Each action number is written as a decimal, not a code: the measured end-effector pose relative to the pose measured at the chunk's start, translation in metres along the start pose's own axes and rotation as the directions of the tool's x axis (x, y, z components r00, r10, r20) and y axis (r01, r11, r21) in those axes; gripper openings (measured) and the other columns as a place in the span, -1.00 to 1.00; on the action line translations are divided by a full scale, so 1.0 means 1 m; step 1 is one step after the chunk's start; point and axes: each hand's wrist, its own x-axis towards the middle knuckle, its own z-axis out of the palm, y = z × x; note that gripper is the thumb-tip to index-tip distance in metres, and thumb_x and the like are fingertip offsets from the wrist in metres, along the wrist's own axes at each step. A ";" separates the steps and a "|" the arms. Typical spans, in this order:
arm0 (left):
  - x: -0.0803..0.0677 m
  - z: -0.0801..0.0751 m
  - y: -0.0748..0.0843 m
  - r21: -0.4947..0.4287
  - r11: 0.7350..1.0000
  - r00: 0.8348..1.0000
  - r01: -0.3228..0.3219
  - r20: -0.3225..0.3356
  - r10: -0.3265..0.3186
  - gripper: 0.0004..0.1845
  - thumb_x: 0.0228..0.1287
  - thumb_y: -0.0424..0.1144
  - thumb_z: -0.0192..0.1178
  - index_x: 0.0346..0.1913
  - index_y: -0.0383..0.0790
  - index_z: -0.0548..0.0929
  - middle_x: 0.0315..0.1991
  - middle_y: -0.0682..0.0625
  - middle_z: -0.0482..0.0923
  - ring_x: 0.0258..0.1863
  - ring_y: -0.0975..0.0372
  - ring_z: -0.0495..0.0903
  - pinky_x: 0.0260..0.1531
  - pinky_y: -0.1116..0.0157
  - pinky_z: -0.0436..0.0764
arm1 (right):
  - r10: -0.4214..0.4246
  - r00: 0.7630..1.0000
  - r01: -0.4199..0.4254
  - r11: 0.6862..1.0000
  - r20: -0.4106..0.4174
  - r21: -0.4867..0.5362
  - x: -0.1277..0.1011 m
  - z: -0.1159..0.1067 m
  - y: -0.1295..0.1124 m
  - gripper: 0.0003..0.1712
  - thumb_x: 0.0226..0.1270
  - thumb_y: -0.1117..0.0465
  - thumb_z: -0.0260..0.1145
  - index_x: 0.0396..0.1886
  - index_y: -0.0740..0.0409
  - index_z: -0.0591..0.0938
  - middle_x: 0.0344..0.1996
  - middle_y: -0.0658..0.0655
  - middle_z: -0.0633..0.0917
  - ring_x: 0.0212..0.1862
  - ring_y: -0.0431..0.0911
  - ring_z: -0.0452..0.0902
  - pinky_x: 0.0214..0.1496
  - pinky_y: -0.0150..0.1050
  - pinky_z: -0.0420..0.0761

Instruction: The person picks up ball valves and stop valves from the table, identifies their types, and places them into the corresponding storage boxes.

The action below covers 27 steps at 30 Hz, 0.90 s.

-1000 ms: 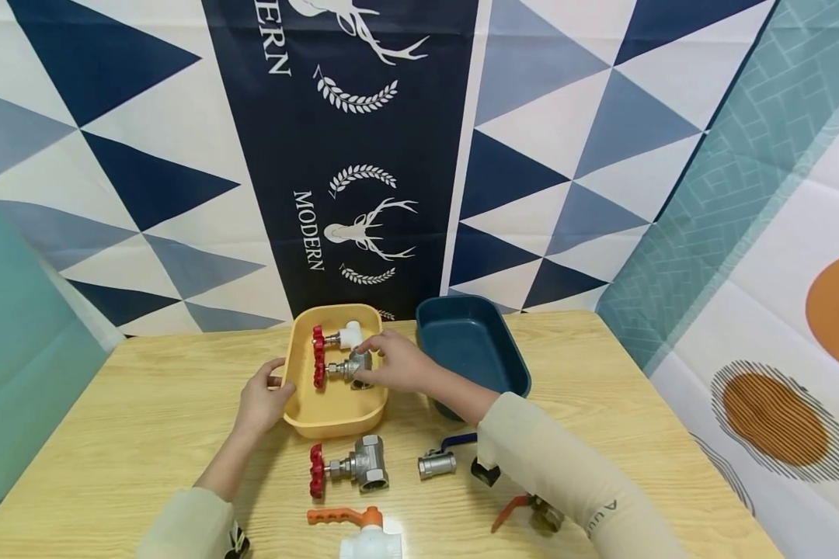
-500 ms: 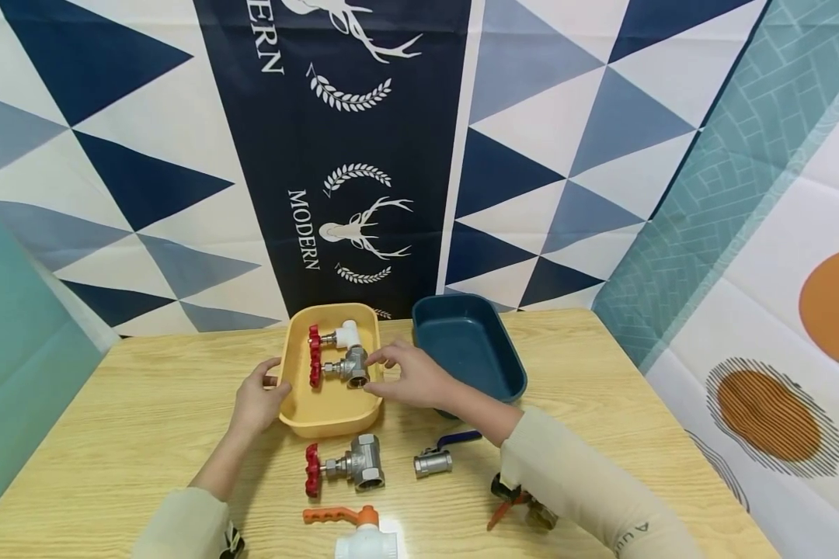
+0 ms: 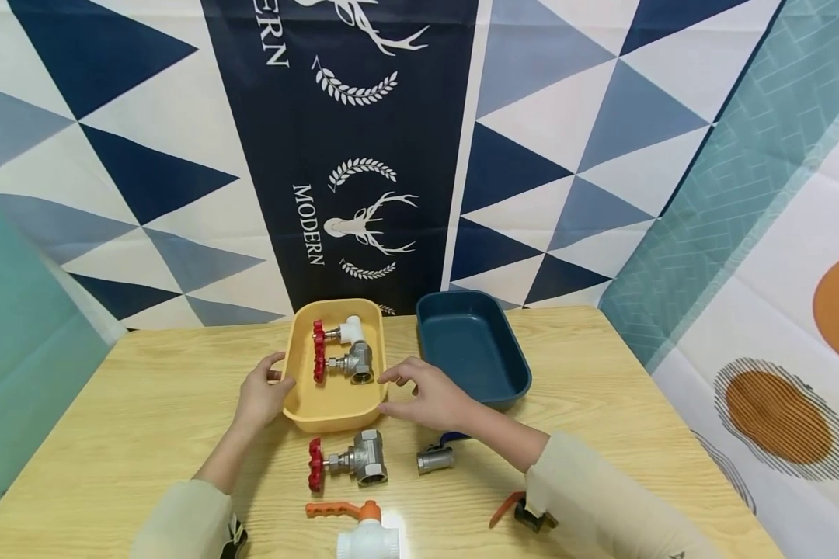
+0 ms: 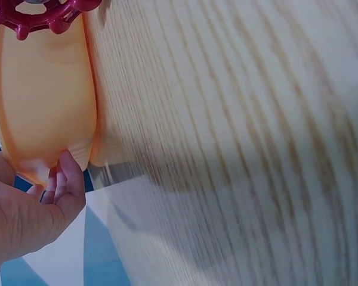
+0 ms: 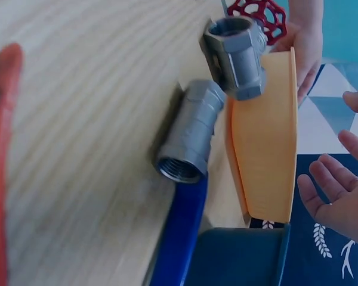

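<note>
Steel valve lengthwise across tray

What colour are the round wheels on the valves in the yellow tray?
Red. Both handwheels in the yellow tray are red, clearest in the head view.

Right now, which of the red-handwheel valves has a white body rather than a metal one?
The white-bodied valve at the far end of the yellow tray. The grey metal valve lies beside it in the tray; the larger metal valve lies on the table.
</note>
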 end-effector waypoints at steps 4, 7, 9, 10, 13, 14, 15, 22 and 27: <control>0.001 0.002 0.000 -0.007 1.000 1.000 -0.002 0.003 0.002 -0.43 0.26 -0.33 0.01 0.35 -0.29 0.25 -0.01 -0.35 0.40 -0.14 -0.06 0.54 -0.39 0.31 0.61 | -0.018 1.000 0.018 1.000 -0.001 0.004 -0.008 0.003 0.000 -0.59 0.14 -0.01 0.37 0.00 -0.05 0.61 -0.06 0.03 0.59 -0.03 -0.07 0.46 -0.08 -0.12 0.54; 0.000 0.001 0.001 -0.009 1.000 1.000 -0.001 0.004 0.001 -0.43 0.26 -0.33 0.01 0.35 -0.29 0.25 -0.01 -0.36 0.40 -0.14 -0.07 0.55 -0.39 0.31 0.61 | -0.027 1.000 0.027 1.000 0.010 0.013 -0.014 0.006 0.000 -0.58 0.15 -0.01 0.36 0.01 -0.01 0.61 -0.06 0.04 0.59 -0.03 -0.06 0.45 -0.08 -0.16 0.52; 0.000 0.001 0.000 -0.005 1.000 1.000 -0.003 0.004 0.003 -0.43 0.26 -0.32 0.01 0.35 -0.29 0.25 -0.01 -0.36 0.41 -0.13 -0.08 0.55 -0.39 0.31 0.61 | -0.034 0.999 0.034 0.999 0.016 0.025 -0.017 0.009 0.000 -0.57 0.16 0.00 0.36 0.01 0.03 0.61 -0.07 0.07 0.59 -0.04 -0.05 0.46 -0.07 -0.15 0.52; 0.000 0.001 0.001 -0.005 1.000 1.000 -0.003 0.004 0.003 -0.43 0.26 -0.32 0.01 0.35 -0.29 0.25 -0.01 -0.36 0.41 -0.13 -0.08 0.55 -0.39 0.31 0.61 | -0.040 0.999 0.039 0.999 0.019 0.035 -0.019 0.011 0.001 -0.57 0.16 0.00 0.36 0.00 0.06 0.61 -0.08 0.09 0.60 -0.04 -0.03 0.46 -0.07 -0.15 0.52; 0.001 0.001 0.001 -0.001 1.000 1.000 -0.006 0.000 0.006 -0.43 0.26 -0.32 0.01 0.34 -0.29 0.26 -0.02 -0.36 0.42 -0.15 -0.06 0.55 -0.41 0.32 0.61 | -0.061 0.998 0.060 0.996 0.018 0.060 -0.023 0.016 0.002 -0.58 0.17 0.01 0.36 -0.02 0.10 0.62 -0.09 0.11 0.60 -0.06 0.01 0.47 -0.07 -0.15 0.53; 0.001 0.001 0.001 0.001 1.000 1.000 -0.008 -0.002 0.008 -0.44 0.25 -0.32 0.01 0.34 -0.29 0.26 -0.02 -0.36 0.42 -0.16 -0.05 0.56 -0.42 0.33 0.60 | -0.067 0.998 0.066 0.995 0.018 0.069 -0.025 0.017 0.003 -0.59 0.17 0.02 0.36 -0.03 0.10 0.62 -0.10 0.12 0.60 -0.07 0.02 0.48 -0.07 -0.14 0.53; 0.001 0.001 0.001 0.001 1.000 1.000 -0.010 -0.003 0.010 -0.44 0.25 -0.32 0.02 0.34 -0.29 0.27 -0.03 -0.36 0.43 -0.17 -0.04 0.56 -0.43 0.33 0.60 | -0.073 0.997 0.071 0.994 0.019 0.078 -0.026 0.018 0.003 -0.59 0.17 0.03 0.36 -0.03 0.10 0.62 -0.10 0.12 0.60 -0.07 0.02 0.48 -0.07 -0.13 0.53; -0.001 0.001 0.002 -0.003 1.000 1.000 -0.006 -0.002 0.006 -0.44 0.25 -0.34 0.02 0.33 -0.30 0.27 -0.03 -0.37 0.43 -0.19 -0.04 0.57 -0.43 0.33 0.61 | -0.094 0.995 0.090 0.991 0.045 0.095 -0.029 0.027 0.006 -0.59 0.18 -0.01 0.34 -0.01 0.07 0.61 -0.11 0.08 0.61 -0.07 0.01 0.49 -0.05 -0.18 0.53; 0.000 0.000 0.002 -0.003 1.000 1.000 0.000 0.001 0.000 -0.44 0.26 -0.33 0.02 0.34 -0.29 0.26 -0.01 -0.37 0.43 -0.16 -0.06 0.57 -0.41 0.33 0.61 | -0.097 0.994 0.092 0.991 0.052 0.099 -0.029 0.031 0.006 -0.59 0.16 -0.02 0.36 -0.04 0.06 0.62 -0.12 0.08 0.61 -0.08 0.01 0.50 -0.06 -0.23 0.53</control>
